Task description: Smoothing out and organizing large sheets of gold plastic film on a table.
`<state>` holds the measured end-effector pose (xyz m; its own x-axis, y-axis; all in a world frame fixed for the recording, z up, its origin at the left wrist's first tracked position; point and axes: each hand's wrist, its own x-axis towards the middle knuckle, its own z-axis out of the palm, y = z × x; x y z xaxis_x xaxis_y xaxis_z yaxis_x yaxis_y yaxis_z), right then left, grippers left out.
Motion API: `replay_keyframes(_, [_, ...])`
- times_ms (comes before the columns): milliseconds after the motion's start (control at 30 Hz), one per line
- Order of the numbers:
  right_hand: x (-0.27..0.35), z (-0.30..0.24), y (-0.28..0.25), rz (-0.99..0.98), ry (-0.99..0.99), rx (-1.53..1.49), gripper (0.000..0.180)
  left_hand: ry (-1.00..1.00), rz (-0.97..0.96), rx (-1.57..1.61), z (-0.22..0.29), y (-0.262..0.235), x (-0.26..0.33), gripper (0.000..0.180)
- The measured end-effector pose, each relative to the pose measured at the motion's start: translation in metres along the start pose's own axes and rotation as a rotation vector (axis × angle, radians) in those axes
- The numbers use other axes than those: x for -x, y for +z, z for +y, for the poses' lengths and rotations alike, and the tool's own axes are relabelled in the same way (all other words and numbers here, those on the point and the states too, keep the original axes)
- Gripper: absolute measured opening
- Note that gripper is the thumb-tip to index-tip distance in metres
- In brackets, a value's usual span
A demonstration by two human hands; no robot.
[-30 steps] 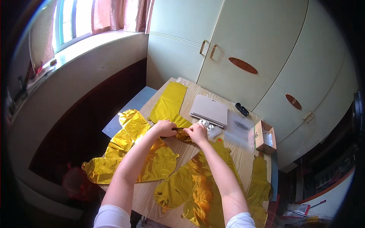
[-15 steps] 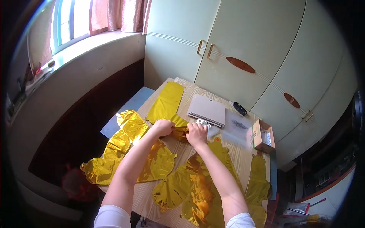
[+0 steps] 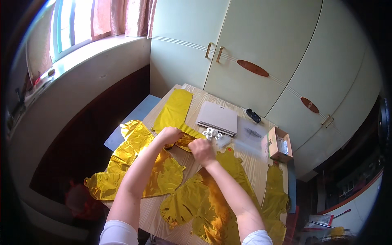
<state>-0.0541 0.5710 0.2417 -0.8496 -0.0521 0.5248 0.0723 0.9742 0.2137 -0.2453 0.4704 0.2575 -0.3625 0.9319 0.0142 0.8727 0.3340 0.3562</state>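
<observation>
A flat gold foil balloon (image 3: 172,110) stretches from the far left corner of the table toward its middle. My left hand (image 3: 170,135) is closed on the folded near part of this balloon. Just to the right, my right hand (image 3: 201,151) is curled shut at the same near part, its fingertips partly hidden. Shiny, darker foil shows between the two hands. Left of my left forearm lies a crumpled gold foil balloon (image 3: 130,143). Beneath and around my right forearm spreads another gold foil balloon (image 3: 183,200), with a red spot at one tab.
Beyond my right hand are small white plastic pieces (image 3: 211,133) and a stack of grey cardboard (image 3: 217,118). A black object (image 3: 253,116), a clear plastic sheet (image 3: 250,134) and an open cardboard box (image 3: 280,146) stand along the right. More gold foil (image 3: 276,188) hangs near the right edge.
My right hand has moved down and left, nearer to me, and has turned into a tighter curl. The balloon's near edge has shifted with the hands, uncovering the white pieces.
</observation>
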Motion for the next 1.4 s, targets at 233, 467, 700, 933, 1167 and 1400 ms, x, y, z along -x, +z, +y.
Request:
replay_keyframes(233, [-0.008,-0.012,0.028,-0.343,0.486,-0.383,0.037,0.002,0.038,0.010,-0.005,0.004,-0.007,0.033])
replay_keyframes(467, [-0.011,-0.016,0.028,-0.525,0.486,-0.238,0.058,-0.039,0.166,0.038,-0.006,-0.016,-0.005,0.026])
replay_keyframes(700, [-0.015,-0.022,0.010,-0.606,0.507,-0.194,0.055,-0.044,0.694,-0.045,-0.014,-0.081,-0.009,0.017])
replay_keyframes(933, [-0.016,-0.021,0.007,-0.637,0.527,-0.220,0.055,-0.016,0.915,-0.209,-0.010,-0.154,-0.025,0.012])
replay_keyframes(1167, [-0.014,-0.021,0.005,-0.614,0.544,-0.255,0.055,0.045,1.020,-0.329,0.000,-0.192,-0.031,0.014])
replay_keyframes(1400, [-0.009,-0.020,0.010,-0.578,0.555,-0.264,0.054,0.055,1.184,-0.321,0.015,-0.223,-0.024,0.018])
